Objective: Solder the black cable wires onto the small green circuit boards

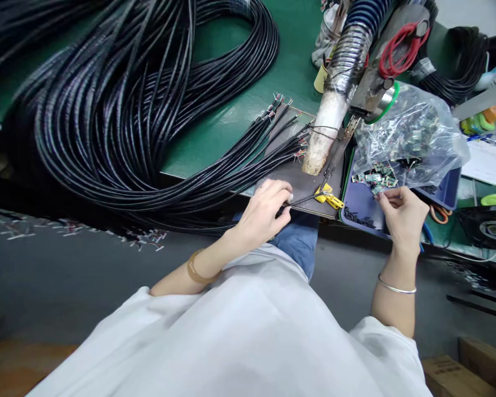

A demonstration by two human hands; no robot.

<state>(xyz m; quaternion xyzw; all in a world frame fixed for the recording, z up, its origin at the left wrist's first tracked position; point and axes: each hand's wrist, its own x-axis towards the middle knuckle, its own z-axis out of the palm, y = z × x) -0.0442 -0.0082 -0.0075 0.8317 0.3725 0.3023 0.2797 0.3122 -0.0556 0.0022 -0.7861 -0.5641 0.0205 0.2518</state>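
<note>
My left hand (267,212) is closed, thumb and fingers pinching a black cable (301,200). The cable's end reaches to a yellow clip (329,197) on the grey work board (281,175). Over the blue tray (360,205), my right hand (403,212) pinches a small green circuit board (379,191) at the edge of a pile of similar boards (374,175). Small black parts (357,217) lie in the tray's near left corner. A thick bundle of black cables (182,190) runs past my left hand, its stripped ends (301,148) resting on the board.
A foil-wrapped duct (328,105) comes down over the work board, beside a metal stand carrying a red cord (400,52). A clear plastic bag of circuit boards (413,129) rests on the tray. Coiled black cables (107,99) cover the left of the green table (231,121).
</note>
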